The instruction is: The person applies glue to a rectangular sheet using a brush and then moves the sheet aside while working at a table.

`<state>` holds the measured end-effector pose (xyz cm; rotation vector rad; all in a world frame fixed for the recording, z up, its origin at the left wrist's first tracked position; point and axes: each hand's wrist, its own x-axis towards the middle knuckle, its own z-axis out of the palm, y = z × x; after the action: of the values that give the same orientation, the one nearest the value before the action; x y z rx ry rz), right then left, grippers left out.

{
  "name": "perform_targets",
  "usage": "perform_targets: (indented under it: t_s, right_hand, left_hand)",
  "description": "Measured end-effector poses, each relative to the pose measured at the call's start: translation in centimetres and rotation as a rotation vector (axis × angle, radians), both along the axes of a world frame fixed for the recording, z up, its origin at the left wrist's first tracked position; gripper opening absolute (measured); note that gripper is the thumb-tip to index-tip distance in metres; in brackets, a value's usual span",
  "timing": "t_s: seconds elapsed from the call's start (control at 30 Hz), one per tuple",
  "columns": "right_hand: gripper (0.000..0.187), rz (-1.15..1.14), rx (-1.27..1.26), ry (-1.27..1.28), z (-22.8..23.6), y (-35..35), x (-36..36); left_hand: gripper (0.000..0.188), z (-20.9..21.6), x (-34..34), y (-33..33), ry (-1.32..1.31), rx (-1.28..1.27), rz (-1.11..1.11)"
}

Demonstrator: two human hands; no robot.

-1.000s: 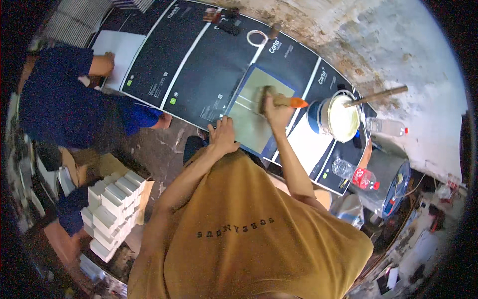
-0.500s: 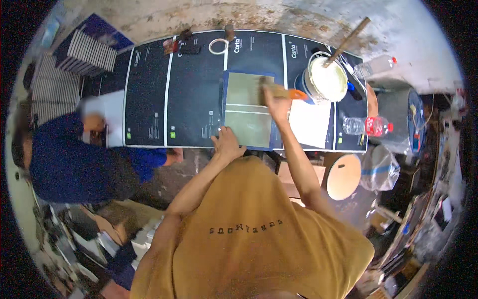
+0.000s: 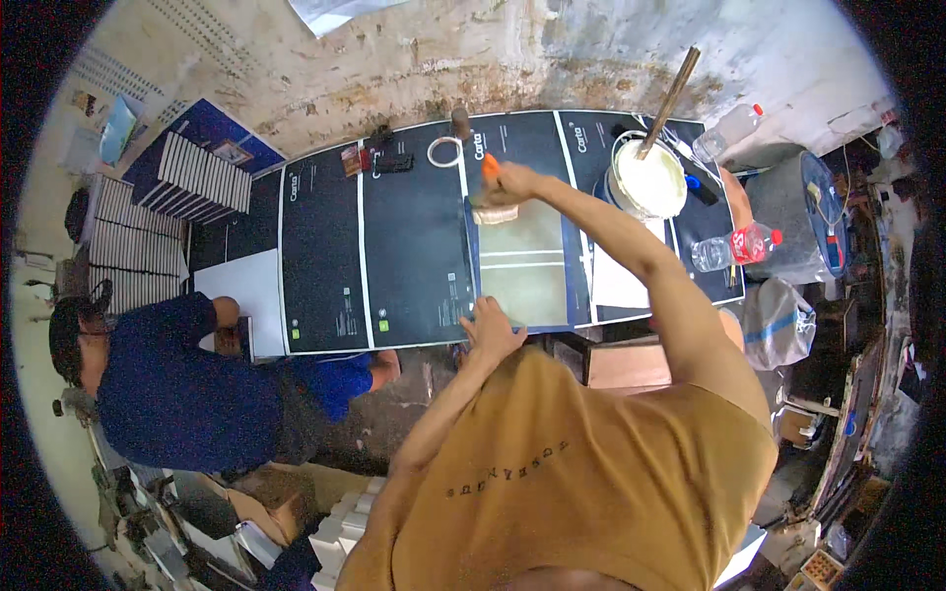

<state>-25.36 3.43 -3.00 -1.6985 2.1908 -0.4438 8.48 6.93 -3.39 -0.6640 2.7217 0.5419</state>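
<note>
A blue-edged panel [image 3: 522, 286] with two grey-green boards and pale strips between them lies on the dark table. My right hand [image 3: 517, 183] is closed on an orange-handled brush [image 3: 496, 214], its wide pale bristles touching the panel's far left corner. At the near left corner, my left hand [image 3: 496, 330] rests with its fingers spread over the panel's edge. Right of the panel, a white sheet [image 3: 619, 274] lies partly under my right forearm. Beyond it stands a bucket of creamy white paste [image 3: 647, 182] with a wooden stick [image 3: 672, 98] leaning in it.
A co-worker in dark blue [image 3: 187, 384] sits at the table's left end near another white sheet [image 3: 246, 286]. Stacked books [image 3: 202, 175] stand behind. A tape ring [image 3: 444, 152] lies at the far edge, bottles [image 3: 754, 242] at the right, beside a grey drum [image 3: 788, 212].
My right hand has swept the brush from the panel's far right to its far left corner. The left hand stays at the near left corner. The whole view has shifted.
</note>
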Motion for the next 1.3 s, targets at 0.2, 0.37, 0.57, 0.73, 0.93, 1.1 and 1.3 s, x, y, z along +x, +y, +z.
perform_targets:
  t_s: [0.2, 0.37, 0.57, 0.73, 0.93, 1.1, 1.3]
  right_hand:
    - [0.048, -0.372, -0.071, 0.144, 2.8, -1.7, -4.3]
    - [0.039, 0.069, -0.195, -0.276, 1.7, 5.8, -1.7]
    - [0.041, -0.399, -0.394, -0.212, -0.3, 9.2, -2.4]
    - [0.045, -0.787, -0.133, -0.009, 1.9, 12.2, -1.0]
    - [0.038, -0.699, -0.218, -0.247, 2.0, 15.3, 5.2]
    - [0.035, -1.138, -0.653, -0.002, 0.1, 17.5, 8.4]
    - [0.05, -1.218, -0.238, -0.164, 0.3, 21.0, 15.0]
  left_hand:
    - [0.088, 0.7, -0.6, -0.2, -0.017, 0.102, 0.058]
    - [0.087, 1.3, -1.5, -0.1, -0.069, 0.086, 0.069]
    - [0.087, 1.9, -1.7, 0.0, -0.059, 0.058, 0.016]
    - [0.084, 1.2, -1.6, -0.1, -0.001, 0.005, -0.019]
    - [0.083, 1.0, -0.6, 0.1, 0.008, -0.007, 0.0]
    - [0.086, 1.2, -0.7, 0.3, 0.041, -0.045, -0.007]
    - [0.087, 0.8, -0.1, -0.6, 0.049, -0.009, 0.037]
